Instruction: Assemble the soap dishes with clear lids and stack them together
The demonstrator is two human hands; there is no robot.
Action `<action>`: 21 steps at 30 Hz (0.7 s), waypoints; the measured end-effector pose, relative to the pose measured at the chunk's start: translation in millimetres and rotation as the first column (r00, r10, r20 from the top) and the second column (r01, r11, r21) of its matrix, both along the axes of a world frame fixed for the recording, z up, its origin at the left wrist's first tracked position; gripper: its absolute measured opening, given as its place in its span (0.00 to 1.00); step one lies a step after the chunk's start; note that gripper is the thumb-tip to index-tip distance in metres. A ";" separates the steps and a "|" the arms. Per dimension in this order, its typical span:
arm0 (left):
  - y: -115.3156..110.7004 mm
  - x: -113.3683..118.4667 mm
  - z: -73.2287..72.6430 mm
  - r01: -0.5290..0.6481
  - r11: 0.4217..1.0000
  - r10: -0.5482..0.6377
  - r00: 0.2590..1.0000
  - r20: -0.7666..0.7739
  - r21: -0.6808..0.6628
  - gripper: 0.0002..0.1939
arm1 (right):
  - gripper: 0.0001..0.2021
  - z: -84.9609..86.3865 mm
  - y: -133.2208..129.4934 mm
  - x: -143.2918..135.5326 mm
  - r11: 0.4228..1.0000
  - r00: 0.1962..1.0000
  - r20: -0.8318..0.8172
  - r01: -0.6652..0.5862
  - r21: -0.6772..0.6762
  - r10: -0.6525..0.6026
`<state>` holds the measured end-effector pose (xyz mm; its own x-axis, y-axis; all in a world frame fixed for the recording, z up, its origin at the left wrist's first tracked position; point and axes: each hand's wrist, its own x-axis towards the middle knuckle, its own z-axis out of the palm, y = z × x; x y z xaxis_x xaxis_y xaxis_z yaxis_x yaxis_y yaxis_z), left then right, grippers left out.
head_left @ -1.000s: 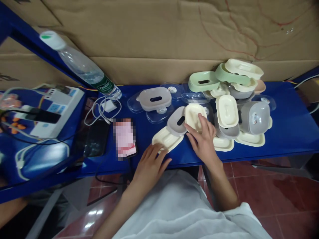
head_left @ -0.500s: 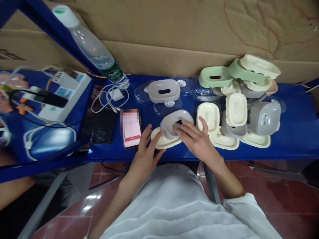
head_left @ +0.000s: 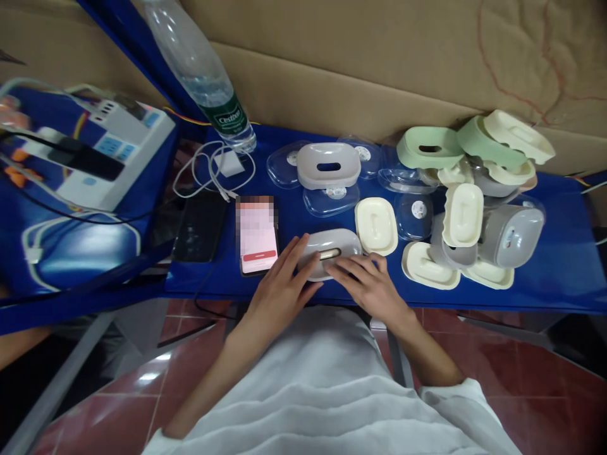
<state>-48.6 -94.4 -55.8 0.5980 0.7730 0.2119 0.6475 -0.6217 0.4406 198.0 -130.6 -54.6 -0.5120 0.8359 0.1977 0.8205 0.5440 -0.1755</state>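
Observation:
A grey oval soap dish (head_left: 337,238) with a slot in its middle lies flat on the table's front part. Something cream shows through the slot. My left hand (head_left: 279,287) holds the dish's left end, thumb at the near side and fingers along the rim. At its right end my right hand (head_left: 372,287) presses with bent fingers on the rim and top. A cream soap dish insert (head_left: 377,226) lies just beyond my right fingers, close against the grey dish. Left of my left hand is a phone (head_left: 257,235) with a lit screen.
Another grey dish (head_left: 329,165) rests on clear lids (head_left: 332,202) farther back. Green dishes (head_left: 429,146), cream inserts (head_left: 463,215) and grey cups (head_left: 515,235) crowd the right. A water bottle (head_left: 213,95), white cable (head_left: 203,151), dark phone (head_left: 199,227) and power strip (head_left: 118,151) are at left.
The grey dish has gone from tilted to flat, covering the cream piece under it. A cream insert has shifted left beside it, baring a clear lid. My view has shifted slightly.

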 end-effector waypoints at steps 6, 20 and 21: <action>14.6 -4.5 12.0 0.050 0.998 -0.048 0.998 0.044 -0.034 0.24 | 0.19 -5.9 -3.1 -6.4 0.999 0.997 -0.062 0.036 0.019 -0.034; 131.6 71.2 28.7 -0.024 0.999 0.017 0.967 -0.253 -0.025 0.28 | 0.19 -15.0 -9.7 -2.7 0.984 0.976 -0.135 0.176 0.018 -0.172; 134.3 70.2 29.2 -0.024 0.998 0.010 0.974 -0.224 -0.059 0.28 | 0.19 -14.8 -8.5 -2.4 0.984 0.975 -0.140 0.176 0.005 -0.174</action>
